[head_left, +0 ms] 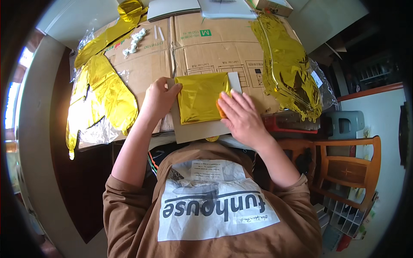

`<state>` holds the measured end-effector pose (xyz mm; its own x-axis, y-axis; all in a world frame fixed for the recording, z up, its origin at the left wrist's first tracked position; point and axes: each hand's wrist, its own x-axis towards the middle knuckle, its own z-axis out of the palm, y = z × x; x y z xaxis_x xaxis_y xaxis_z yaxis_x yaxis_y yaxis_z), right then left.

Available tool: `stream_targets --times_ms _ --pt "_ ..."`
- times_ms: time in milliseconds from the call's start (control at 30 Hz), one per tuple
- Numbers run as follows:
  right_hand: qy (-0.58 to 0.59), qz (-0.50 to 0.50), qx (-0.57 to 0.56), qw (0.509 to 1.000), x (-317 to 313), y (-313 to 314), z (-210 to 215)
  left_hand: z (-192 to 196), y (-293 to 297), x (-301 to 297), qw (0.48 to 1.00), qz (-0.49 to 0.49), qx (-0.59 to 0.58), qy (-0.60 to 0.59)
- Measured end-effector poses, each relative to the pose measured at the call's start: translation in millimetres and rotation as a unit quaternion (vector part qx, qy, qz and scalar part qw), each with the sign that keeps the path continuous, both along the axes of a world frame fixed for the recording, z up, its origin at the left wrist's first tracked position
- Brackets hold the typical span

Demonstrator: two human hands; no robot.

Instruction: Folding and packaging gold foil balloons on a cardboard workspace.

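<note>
A gold foil balloon (200,99), folded into a neat rectangle, lies on a grey cardboard sheet (189,134) in front of me. My left hand (159,95) grips the left edge of the sheet, its thumb reaching the foil's upper left side. The left fingers are closed and partly hidden. On the other side, my right hand (241,112) rests with fingers stretched flat across the foil's right edge. An orange patch shows beside the right fingers; whether it is a separate thing or a reflection is unclear.
Gold foil balloons lie flat at the left (101,90) and in a stack at the right (288,64). White ribbon (134,42) and two clear straws (158,33) lie on the cardboard-covered table (193,47). A wooden chair (350,165) stands at the right.
</note>
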<state>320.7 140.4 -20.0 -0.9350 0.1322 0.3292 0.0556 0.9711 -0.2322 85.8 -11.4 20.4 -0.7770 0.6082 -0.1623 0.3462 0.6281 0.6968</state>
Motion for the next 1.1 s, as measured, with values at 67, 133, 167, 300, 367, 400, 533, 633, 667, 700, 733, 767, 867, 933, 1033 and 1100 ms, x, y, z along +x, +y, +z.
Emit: stream_targets --times_ms 67,133,167,300,367,400,533,633,667,700,733,767,867,933,1033,1100 --pt "-0.012 0.003 0.016 1.000 -1 -3 -11 1 1 0 0.988 -0.009 -0.061 0.141" --pt "-0.013 0.003 0.012 1.000 -3 -2 -12 -8 -2 -1 0.936 -0.018 -0.105 0.336" --pt "-0.014 0.003 0.012 1.000 -4 -1 -14 -4 0 4 0.919 -0.050 -0.090 0.381" --pt "-0.029 0.009 0.001 1.000 -4 1 -13 -16 13 34 0.888 -0.245 0.032 0.387" --pt "-0.053 -0.001 -0.012 0.999 0 1 -8 -37 17 35 0.876 -0.289 0.027 0.384" --pt "-0.065 -0.007 -0.018 0.998 2 0 -7 -45 17 33 0.879 -0.293 0.028 0.374" --pt "-0.100 -0.021 0.010 0.995 14 -9 -10 -55 16 27 0.882 -0.312 0.032 0.351" --pt "-0.106 -0.026 0.015 0.994 14 -12 -11 -50 18 27 0.881 -0.322 0.033 0.344" --pt "-0.108 -0.027 0.019 0.994 14 -12 -12 -50 18 26 0.883 -0.324 0.037 0.338" --pt "-0.110 -0.028 0.023 0.993 14 -13 -13 -49 18 25 0.885 -0.325 0.042 0.332" --pt "-0.104 -0.028 0.022 0.994 14 -13 -14 -46 18 24 0.893 -0.323 0.061 0.308" --pt "-0.099 -0.027 0.021 0.994 15 -14 -17 -42 18 22 0.900 -0.320 0.080 0.283" --pt "-0.075 0.001 -0.005 0.997 19 -14 -15 -34 15 11 0.922 -0.296 0.149 0.202" --pt "-0.061 0.025 -0.003 0.998 23 -12 -15 -31 14 -1 0.929 -0.289 0.178 0.146" --pt "-0.047 0.047 0.023 0.997 28 -10 -19 -12 26 -20 0.938 -0.294 0.165 0.083" --pt "-0.044 0.051 0.020 0.998 27 -9 -18 -8 44 -25 0.928 -0.328 0.164 0.065"
